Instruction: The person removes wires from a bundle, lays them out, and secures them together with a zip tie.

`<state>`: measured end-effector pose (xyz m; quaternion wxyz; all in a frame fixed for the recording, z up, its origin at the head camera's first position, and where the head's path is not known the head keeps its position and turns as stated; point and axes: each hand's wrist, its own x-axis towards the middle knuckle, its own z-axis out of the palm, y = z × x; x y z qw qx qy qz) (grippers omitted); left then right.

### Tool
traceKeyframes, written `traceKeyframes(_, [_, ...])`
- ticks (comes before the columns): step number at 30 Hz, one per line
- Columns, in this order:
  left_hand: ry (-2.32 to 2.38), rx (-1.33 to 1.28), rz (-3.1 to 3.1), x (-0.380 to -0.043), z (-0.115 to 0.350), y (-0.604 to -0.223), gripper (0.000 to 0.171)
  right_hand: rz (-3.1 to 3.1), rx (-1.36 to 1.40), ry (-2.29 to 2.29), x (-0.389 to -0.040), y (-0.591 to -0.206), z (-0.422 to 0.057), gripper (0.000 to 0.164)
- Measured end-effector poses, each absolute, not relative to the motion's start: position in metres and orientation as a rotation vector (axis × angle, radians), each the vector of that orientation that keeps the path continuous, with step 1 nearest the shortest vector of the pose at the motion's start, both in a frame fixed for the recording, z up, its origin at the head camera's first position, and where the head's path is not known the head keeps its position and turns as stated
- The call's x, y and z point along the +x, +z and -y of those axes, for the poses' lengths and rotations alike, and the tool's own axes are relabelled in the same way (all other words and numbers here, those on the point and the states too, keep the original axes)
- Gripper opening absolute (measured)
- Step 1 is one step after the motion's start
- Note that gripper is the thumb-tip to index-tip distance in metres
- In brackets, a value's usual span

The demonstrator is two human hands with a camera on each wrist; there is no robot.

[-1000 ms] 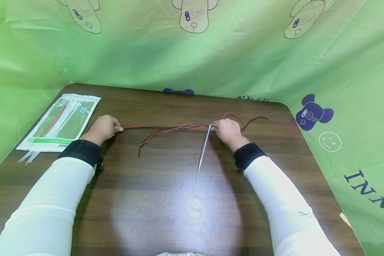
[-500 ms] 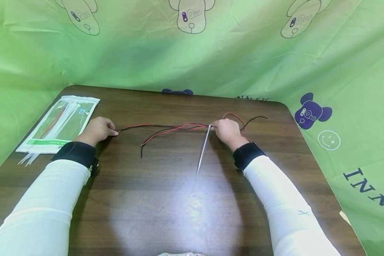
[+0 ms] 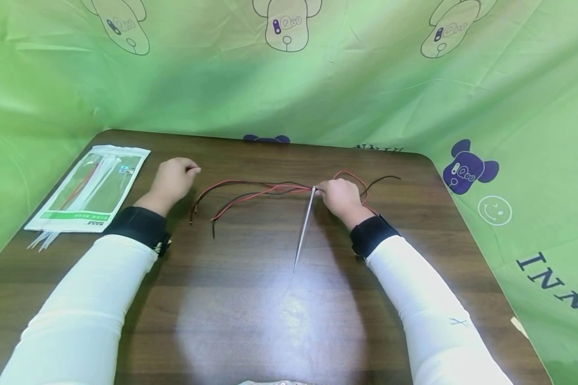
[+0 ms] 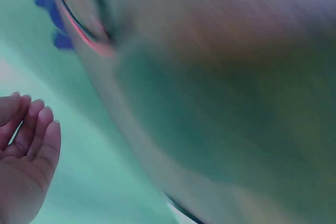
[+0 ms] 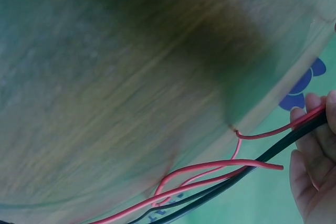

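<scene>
A bundle of red and black wires (image 3: 301, 188) lies across the table in the head view, its left ends fanned out and bent toward the front. My right hand (image 3: 339, 197) grips the bundle near its right part; in the right wrist view, thumb and fingers pinch the red wire and black wire (image 5: 283, 144). Just left of that hand, a white cable tie (image 3: 304, 230) is around the wires, its long tail pointing toward me. My left hand (image 3: 172, 181) is raised beyond the left wire ends, apart from them. Its fingers are loosely bent with nothing between them in the left wrist view.
A clear bag (image 3: 89, 184) with a green stripe, containing white cable ties, lies at the table's left. Several white tie ends (image 3: 45, 239) stick out at its front. A green printed curtain (image 3: 197, 80) hangs behind the brown table (image 3: 241, 299).
My left hand first moved slightly left, let go of the wires, then rose toward the back right. The freed wire ends sprang rightward and curved. The right hand has stayed nearly still.
</scene>
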<state>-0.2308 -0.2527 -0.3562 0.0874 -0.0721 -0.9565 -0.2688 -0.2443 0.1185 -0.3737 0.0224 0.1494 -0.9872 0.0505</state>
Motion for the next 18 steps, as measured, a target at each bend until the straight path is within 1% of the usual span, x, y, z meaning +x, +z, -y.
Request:
traceKeyframes(8, [-0.839,-0.572,2.876,-0.246,0.143,-0.349,0.024,2.964,0.507,0.182,-0.238,-0.372,-0.115,0.019])
traceKeyframes(11, [-0.809,-0.733,2.912,-0.248,0.107,-0.35,0.028,2.932,0.545,0.171,-0.236,-0.372,-0.114,0.018])
traceKeyframes(15, [-0.76,-0.903,2.959,-0.249,0.074,-0.355,0.039,2.88,0.609,0.155,-0.234,-0.371,-0.11,0.015])
traceKeyframes(18, [-0.765,-0.938,2.99,-0.25,0.061,-0.36,0.04,2.854,0.633,0.147,-0.233,-0.37,-0.109,0.014])
